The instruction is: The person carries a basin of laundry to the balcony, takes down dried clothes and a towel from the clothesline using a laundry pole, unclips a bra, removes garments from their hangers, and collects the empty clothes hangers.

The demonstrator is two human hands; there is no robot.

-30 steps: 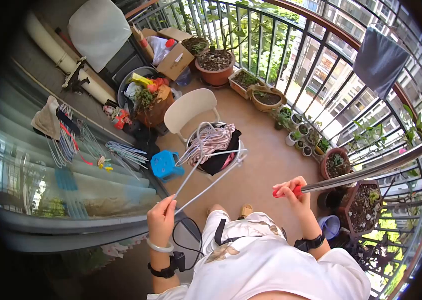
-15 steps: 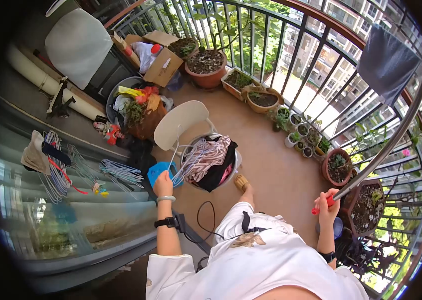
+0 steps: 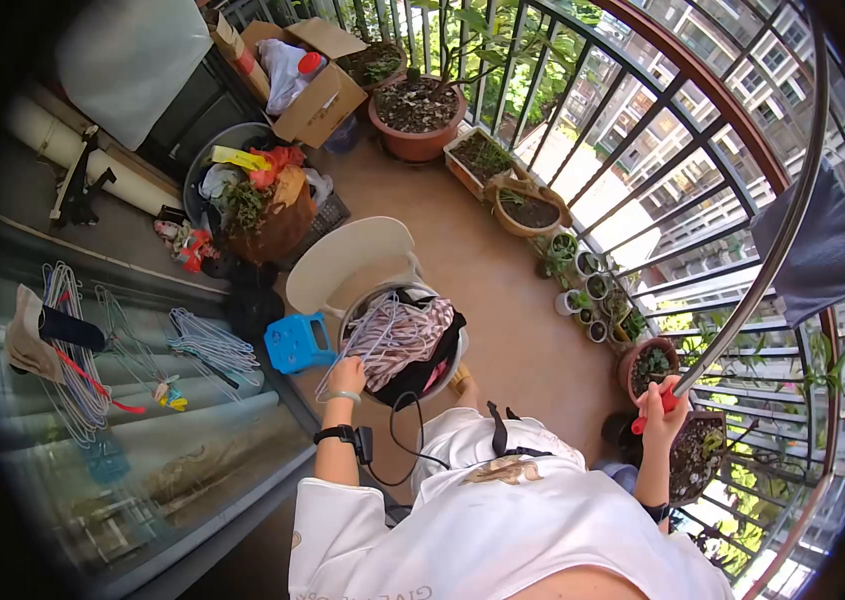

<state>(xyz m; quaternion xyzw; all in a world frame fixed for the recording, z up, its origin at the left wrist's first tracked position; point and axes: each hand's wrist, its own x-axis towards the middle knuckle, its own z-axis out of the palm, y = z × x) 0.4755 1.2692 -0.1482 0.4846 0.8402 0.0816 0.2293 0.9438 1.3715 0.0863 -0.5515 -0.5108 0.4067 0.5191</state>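
Note:
My right hand (image 3: 661, 412) is closed around the red grip of a long metal clothes pole (image 3: 755, 318), which slants up past the railing. My left hand (image 3: 347, 376) is closed on a thin wire clothes hanger (image 3: 326, 378), its fingers at the near left edge of the laundry pile. Several more hangers (image 3: 380, 325) lie on that pile, over striped pink cloth (image 3: 413, 345) and black cloth (image 3: 443, 360). The laundry sits in a pale basin in front of a cream chair (image 3: 355, 258). Just left of the hand is a blue plastic stool (image 3: 293, 343).
Potted plants (image 3: 418, 112) line the railing (image 3: 633, 170). A dark grey cloth (image 3: 823, 250) hangs at the right. Bunched hangers (image 3: 213, 345) hang by the glass at left. A cardboard box (image 3: 321, 110) and a full tub (image 3: 198, 170) stand behind the chair.
My left hand has come closer to the laundry pile, lowering the hanger beside it. The view has shifted and I stand nearer the chair. My right hand keeps its hold on the pole.

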